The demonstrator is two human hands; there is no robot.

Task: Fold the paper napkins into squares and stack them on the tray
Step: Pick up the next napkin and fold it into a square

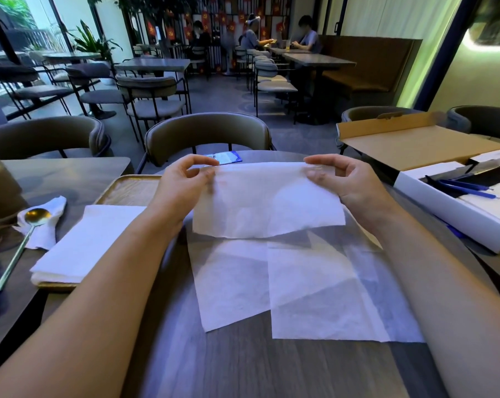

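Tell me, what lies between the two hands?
In the head view, only the white napkin spans the gap: the left hand and right hand each pinch a top corner, holding it above the table.

Nothing I can read: the small blue-and-white packet [228, 157] past my knuckles carries print, perhaps a brand, too blurred to read.

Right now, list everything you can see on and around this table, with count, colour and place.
held napkin: one, white, lifted above table centre
flat napkins: at least two, white, overlapping on table
folded napkin stack: one, white, on tray
tray: one, wooden with gold rim, left
spoon: one, gold, on crumpled napkin, far left
packet: one, blue and white, far table edge
cardboard box: one, brown, open, right
white box: one, holding blue tools, right
left hand: fingers pinching napkin's top left
right hand: fingers pinching top right
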